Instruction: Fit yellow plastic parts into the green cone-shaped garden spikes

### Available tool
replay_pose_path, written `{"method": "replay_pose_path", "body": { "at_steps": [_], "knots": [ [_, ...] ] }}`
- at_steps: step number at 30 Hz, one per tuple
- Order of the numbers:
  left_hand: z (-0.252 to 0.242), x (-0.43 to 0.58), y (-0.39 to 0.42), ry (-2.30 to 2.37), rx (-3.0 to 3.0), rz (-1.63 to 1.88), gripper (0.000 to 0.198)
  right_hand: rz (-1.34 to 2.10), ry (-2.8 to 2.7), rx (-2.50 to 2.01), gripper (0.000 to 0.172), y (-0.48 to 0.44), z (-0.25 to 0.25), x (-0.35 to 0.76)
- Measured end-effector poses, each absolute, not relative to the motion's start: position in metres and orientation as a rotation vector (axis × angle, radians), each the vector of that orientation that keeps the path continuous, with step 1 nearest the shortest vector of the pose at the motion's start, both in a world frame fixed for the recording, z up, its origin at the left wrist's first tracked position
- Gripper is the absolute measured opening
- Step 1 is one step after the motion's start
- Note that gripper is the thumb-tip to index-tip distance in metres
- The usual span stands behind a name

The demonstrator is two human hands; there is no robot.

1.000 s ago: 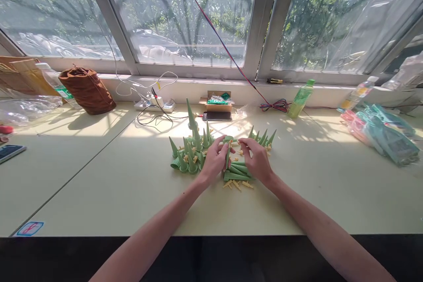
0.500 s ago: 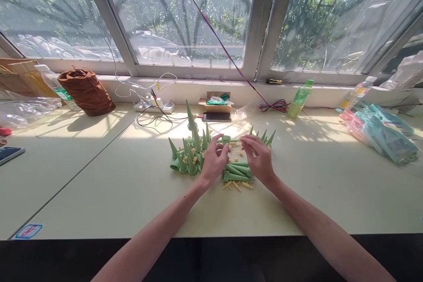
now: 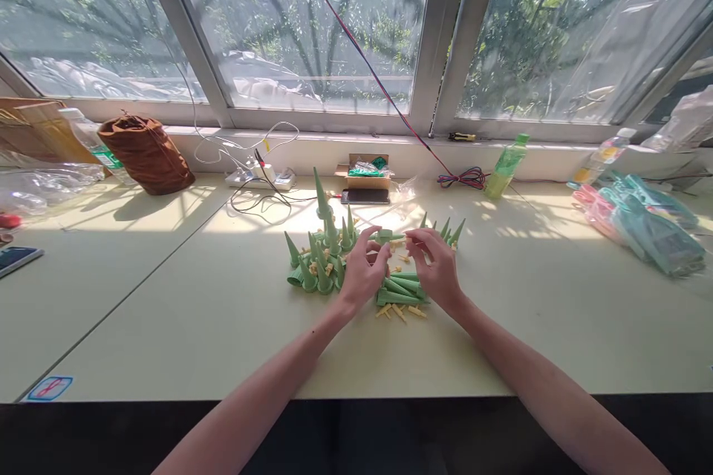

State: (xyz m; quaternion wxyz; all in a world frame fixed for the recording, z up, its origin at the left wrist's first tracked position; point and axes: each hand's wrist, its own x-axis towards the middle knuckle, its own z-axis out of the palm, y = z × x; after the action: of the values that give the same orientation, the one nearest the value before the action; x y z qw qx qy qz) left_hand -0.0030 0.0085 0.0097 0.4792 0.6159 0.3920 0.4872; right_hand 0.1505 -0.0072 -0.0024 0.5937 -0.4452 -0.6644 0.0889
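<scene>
My left hand [image 3: 365, 271] is closed around a green plastic spike with a wide collar [image 3: 384, 236]; its fingers partly hide the shaft. Facing it, my right hand [image 3: 437, 263] pinches a small pale yellow plastic piece [image 3: 399, 241] close to the collar. Whether the two parts touch I cannot tell. Several green cone-shaped spikes [image 3: 308, 276] stand points up left of my left hand, with yellow pieces among them. More green spikes [image 3: 401, 295] lie in a pile below my hands, and loose yellow T-shaped pieces [image 3: 397, 312] are scattered in front of that pile.
Behind the spikes are an open small carton [image 3: 368, 177] and a dark phone [image 3: 365, 196]. A power strip with cables [image 3: 261, 178] and a brown drawstring bag [image 3: 145, 156] stand back left. At right are a green bottle [image 3: 506, 167] and plastic-wrapped packs [image 3: 646, 226].
The green collar has shifted slightly right in my left hand. A yellow piece now shows more plainly between it and my right fingertips. Both arms have barely moved.
</scene>
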Motion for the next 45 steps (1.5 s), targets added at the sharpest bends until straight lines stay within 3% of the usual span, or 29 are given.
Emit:
{"method": "replay_pose_path", "body": {
  "at_steps": [45],
  "knots": [
    [0.0082,-0.0022,0.0061,0.901,1.534,1.192,0.045,0.178,-1.614,-1.111,0.018,-0.0079,-0.0026,0.1509]
  ]
}}
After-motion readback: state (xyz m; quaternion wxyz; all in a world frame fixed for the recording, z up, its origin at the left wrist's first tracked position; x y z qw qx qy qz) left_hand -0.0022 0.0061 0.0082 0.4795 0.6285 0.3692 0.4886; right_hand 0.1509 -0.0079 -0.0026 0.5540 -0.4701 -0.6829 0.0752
